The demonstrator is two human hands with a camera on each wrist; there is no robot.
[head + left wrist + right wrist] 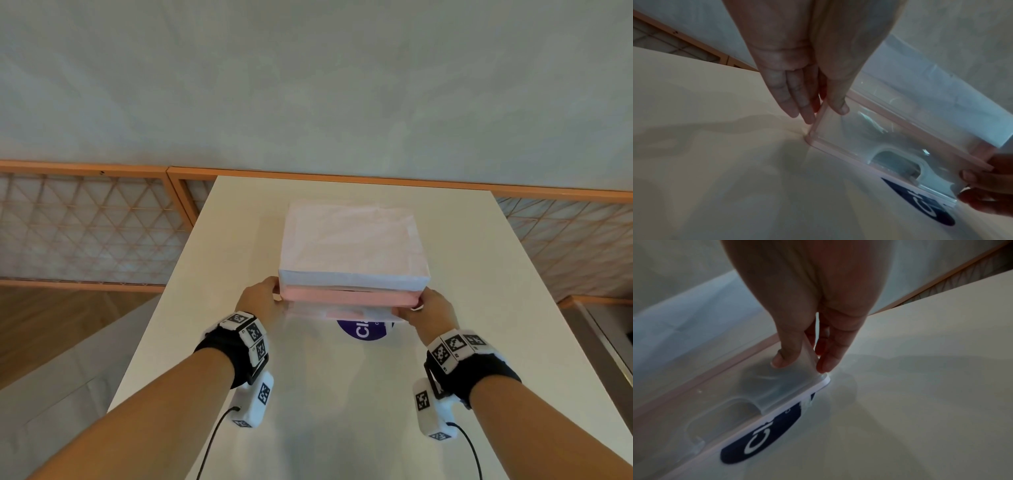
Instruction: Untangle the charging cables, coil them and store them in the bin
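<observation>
Right, the white table (445, 342) stretches away from me, and squarely ahead on it sits the bin (352, 298), a clear plastic box with a pink rim, its top covered by a white lid or wrapping, I can't tell which. Its long axis runs left to right across my body, and the near face with the moulded handle recess points straight back at me. That's the relation everything turns on, I reckon: the bin lies directly forward of both sets of fingers, one near corner to each hand, and neither hand is nearer than the other. My left hand (262, 299) is on the near-left corner, thumb laid against the front face, fingers straight down the side wall, so it's pinching that corner edge. My right hand (426, 313) mirrors it on the near-right corner, thumb on the front panel and fingers alongside the end, clamping the clear wall between them. Just under the near edge there's a dark blue round sticker (361, 330) on the table, half tucked beneath the bin. The charging cables? Not on the table anywhere I can see; through the clear front there are dim shapes inside, too murky to name. So my guess is the next move is a straight pull or lift toward me, both corners together, keeping it level.
</observation>
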